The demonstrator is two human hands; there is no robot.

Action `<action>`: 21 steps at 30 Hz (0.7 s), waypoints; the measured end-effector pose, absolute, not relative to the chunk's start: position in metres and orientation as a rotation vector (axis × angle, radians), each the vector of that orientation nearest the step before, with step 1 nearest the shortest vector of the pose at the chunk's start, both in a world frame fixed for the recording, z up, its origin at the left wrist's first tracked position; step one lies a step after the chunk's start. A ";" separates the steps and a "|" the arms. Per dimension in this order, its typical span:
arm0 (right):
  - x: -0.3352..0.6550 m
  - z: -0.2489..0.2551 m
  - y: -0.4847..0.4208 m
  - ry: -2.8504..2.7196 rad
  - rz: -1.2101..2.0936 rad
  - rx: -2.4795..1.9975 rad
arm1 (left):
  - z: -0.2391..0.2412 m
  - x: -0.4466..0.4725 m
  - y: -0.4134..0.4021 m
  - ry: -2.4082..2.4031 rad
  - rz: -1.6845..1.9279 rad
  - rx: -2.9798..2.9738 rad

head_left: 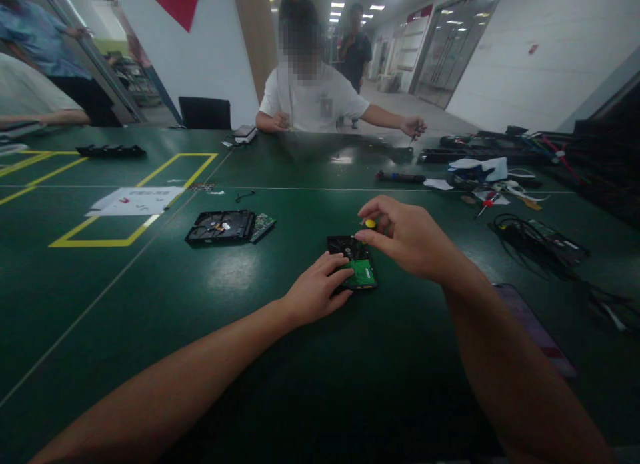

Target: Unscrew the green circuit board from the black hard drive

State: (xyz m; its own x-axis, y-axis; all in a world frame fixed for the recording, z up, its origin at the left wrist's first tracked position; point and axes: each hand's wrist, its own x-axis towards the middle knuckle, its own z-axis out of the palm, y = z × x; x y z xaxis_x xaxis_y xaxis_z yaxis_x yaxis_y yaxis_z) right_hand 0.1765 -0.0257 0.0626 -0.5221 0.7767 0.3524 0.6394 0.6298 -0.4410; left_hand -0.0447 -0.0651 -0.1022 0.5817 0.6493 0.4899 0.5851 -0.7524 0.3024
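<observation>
Lying flat on the green table (310,397), the drive (363,271) sits under the left hand (317,287), its green half uncovered at the near right. The right hand (400,241) is above and just beside the drive's far right corner. The left fingers block the view of the drive's left side.

Well to the right, partly behind the right forearm, is a phone (530,327), with black cables (523,247) beyond it. Left of the drive, well apart, an open case (220,227) stands beside a small board (263,226). Farther off are a red screwdriver (487,201), a white sheet (135,201), and a dark rod (400,177). Across the table sits a person in a white shirt (315,97).

The left fingers are slightly parted, laid over the drive without clenching. The right thumb and fingers are curled nearly closed around a yellow piece (370,224), a narrow gap between their tips; whether those tips touch the drive, I cannot tell
</observation>
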 end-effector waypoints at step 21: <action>0.185 0.079 -0.033 -2.308 0.263 -1.115 | -0.105 -0.046 -0.062 1.057 0.886 2.712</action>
State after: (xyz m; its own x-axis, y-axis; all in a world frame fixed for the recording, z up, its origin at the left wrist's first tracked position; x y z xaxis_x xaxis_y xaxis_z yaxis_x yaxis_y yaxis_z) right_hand 0.1846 -0.0334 0.0791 -0.4996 0.7695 0.3979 0.6601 0.6356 -0.4004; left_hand -0.0465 -0.0624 -0.1053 0.5902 0.6465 0.4833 0.5891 -0.7543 0.2896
